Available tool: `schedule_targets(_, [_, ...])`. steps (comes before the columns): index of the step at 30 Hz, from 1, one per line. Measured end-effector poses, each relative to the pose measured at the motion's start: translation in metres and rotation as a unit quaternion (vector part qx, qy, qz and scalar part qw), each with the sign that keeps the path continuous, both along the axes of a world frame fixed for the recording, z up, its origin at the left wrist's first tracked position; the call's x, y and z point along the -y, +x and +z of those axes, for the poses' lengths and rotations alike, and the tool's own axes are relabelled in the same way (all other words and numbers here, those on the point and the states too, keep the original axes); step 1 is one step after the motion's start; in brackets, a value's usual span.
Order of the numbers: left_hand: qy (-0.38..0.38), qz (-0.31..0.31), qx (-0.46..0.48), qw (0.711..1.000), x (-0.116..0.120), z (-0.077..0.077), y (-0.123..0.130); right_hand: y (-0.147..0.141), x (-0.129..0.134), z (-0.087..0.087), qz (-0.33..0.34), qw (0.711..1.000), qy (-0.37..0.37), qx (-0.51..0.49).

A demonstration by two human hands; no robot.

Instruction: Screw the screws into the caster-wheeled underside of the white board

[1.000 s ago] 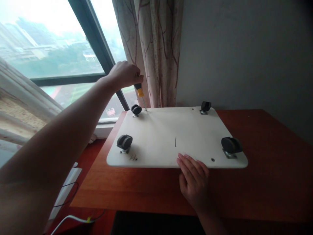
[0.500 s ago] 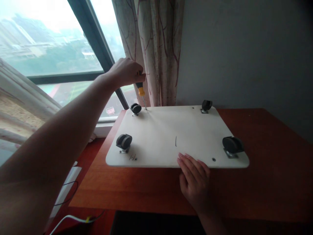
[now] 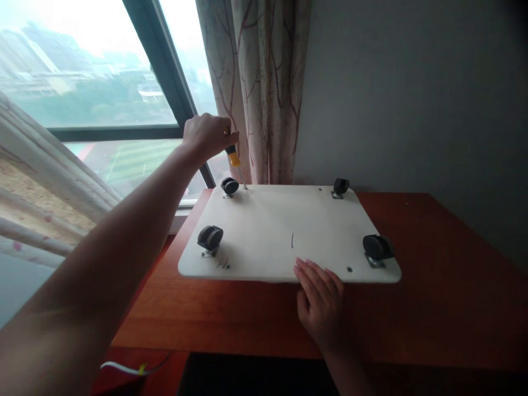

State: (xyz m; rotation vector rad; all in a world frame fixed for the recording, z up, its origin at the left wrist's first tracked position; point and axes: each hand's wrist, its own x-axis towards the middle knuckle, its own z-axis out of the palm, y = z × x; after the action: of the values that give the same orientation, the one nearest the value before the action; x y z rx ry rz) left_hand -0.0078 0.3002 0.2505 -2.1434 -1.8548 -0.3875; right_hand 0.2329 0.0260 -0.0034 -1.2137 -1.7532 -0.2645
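Observation:
A white board [image 3: 264, 231] with rounded corners lies on the table, with black casters [image 3: 210, 237] on metal plates near its corners. My left hand [image 3: 210, 135] is closed round the handle of a screwdriver [image 3: 234, 158], which has a black and yellow grip. The tilted shaft reaches down to a hole or screw at the board's far edge, right of the far left caster. My right hand [image 3: 319, 294] grips the board's near edge, fingers lying together on top and thumb bent in front of or below the edge. Dark screw spots [image 3: 350, 269] and pen marks [image 3: 292, 240] show on the board.
The reddish-brown wooden table [image 3: 433, 286] extends to the right of the board. A patterned curtain [image 3: 268, 99] hangs behind the board, beside a window [image 3: 82, 82] on the left and a grey wall [image 3: 404, 93]. A white cable [image 3: 124, 368] lies below on the left.
The view has shifted slightly. My left hand appears a little lower and further left, with the screwdriver tilted more and its tip at the same spot. My right hand stays on the board's edge.

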Motion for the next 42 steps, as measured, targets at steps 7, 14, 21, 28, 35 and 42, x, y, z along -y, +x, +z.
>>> schedule_targets(7, [0.157, 0.012, 0.107, 0.982, 0.066, 0.011, 0.005, -0.001, 0.002, 0.000, 0.003, 1.000, 0.001, 0.007])
schedule_targets(14, [0.212, -0.135, 0.362, 0.897, 0.196, -0.081, 0.029, 0.005, 0.006, 0.002, 0.036, 0.999, -0.005, 0.024])
schedule_targets(21, [0.144, -0.275, 0.466, 0.829, 0.284, -0.177, 0.053, 0.001, 0.045, -0.004, 0.074, 0.972, -0.118, -0.190])
schedule_targets(28, [0.039, -0.312, 0.483, 0.817, 0.327, -0.226, 0.088, -0.018, 0.080, -0.004, 0.157, 0.802, -0.265, -0.511])
schedule_targets(35, [-0.041, -0.389, 0.427, 0.815, 0.340, -0.230, 0.101, 0.008, 0.093, 0.009, 0.082, 0.807, -0.277, -0.516])
schedule_targets(42, [-0.107, -0.295, 0.410, 0.856, 0.315, -0.236, 0.046, 0.105, 0.087, 0.042, -0.148, 0.839, -0.254, -0.457])
